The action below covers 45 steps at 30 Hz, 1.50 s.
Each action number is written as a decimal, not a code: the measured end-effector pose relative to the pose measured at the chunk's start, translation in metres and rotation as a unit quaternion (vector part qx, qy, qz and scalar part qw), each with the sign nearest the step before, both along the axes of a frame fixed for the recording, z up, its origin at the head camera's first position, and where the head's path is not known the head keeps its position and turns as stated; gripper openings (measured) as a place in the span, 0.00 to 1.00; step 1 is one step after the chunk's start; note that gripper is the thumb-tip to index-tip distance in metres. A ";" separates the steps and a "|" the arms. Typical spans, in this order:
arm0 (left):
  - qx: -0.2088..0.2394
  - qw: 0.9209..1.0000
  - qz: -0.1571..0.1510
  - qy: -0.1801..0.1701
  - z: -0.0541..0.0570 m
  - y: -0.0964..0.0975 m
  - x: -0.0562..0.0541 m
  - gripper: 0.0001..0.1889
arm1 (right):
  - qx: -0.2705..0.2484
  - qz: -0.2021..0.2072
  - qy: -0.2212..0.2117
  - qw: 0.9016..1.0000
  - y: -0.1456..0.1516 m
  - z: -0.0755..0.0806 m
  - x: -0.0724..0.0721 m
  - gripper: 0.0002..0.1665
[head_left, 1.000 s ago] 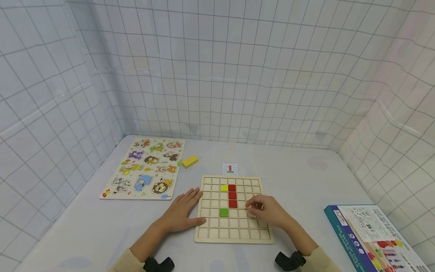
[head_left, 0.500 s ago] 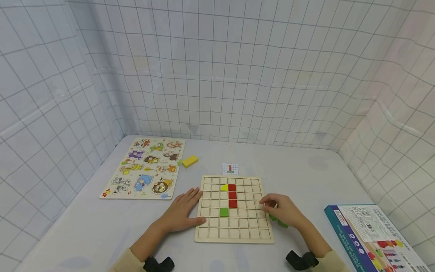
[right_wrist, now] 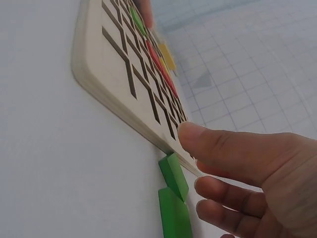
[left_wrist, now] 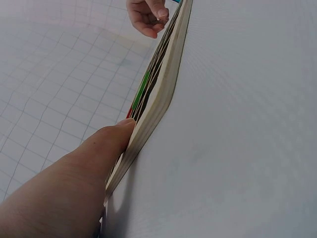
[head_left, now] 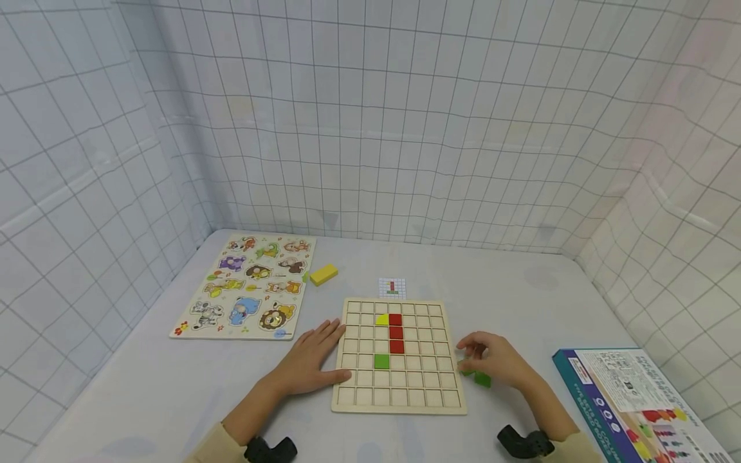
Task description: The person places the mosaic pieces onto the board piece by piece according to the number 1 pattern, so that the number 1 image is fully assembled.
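Note:
A wooden grid board [head_left: 425, 399] lies on the table, with several red squares [head_left: 396, 333] in one column. A yellow piece [head_left: 382, 319] with a slanted side sits left of the top red one, and a green square [head_left: 381, 361] lies lower left. My left hand [head_left: 309, 363] rests flat, fingers straight, at the board's left edge, its thumb on the rim. Just right of the board, my right hand [head_left: 492, 360] hovers over two green blocks [right_wrist: 174, 210]. Its thumb and fingers are bent and apart, nothing visible between them.
A small pattern card [head_left: 392, 288] lies behind the board. To the left are an animal puzzle board [head_left: 249, 302] and a yellow block [head_left: 323, 275]. A flat printed box [head_left: 631, 399] is at the right. Gridded white sheets hang around the table.
My right hand has moved right, off the board's right part to the green blocks beside it, which have come into view. My left hand and the pieces on the board stay put.

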<state>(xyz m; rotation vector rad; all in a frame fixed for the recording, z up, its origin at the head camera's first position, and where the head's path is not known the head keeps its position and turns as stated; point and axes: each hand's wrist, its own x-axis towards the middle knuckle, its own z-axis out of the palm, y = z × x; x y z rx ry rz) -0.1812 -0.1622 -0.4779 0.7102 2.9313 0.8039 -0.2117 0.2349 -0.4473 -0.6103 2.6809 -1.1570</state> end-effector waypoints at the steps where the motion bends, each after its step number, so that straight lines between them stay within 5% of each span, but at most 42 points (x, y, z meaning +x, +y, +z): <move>1: 0.000 1.000 0.000 0.000 0.000 0.000 0.000 0.48 | 0.002 0.001 -0.002 1.000 0.001 -0.001 0.000 0.21; 30: 0.001 1.000 -0.004 0.000 0.003 0.000 0.001 0.48 | 0.008 -0.012 0.006 1.000 0.004 -0.012 -0.003 0.17; 45: -0.002 1.000 -0.001 -0.001 0.001 0.000 0.000 0.48 | -0.063 -0.021 -0.039 0.997 0.002 0.000 0.001 0.10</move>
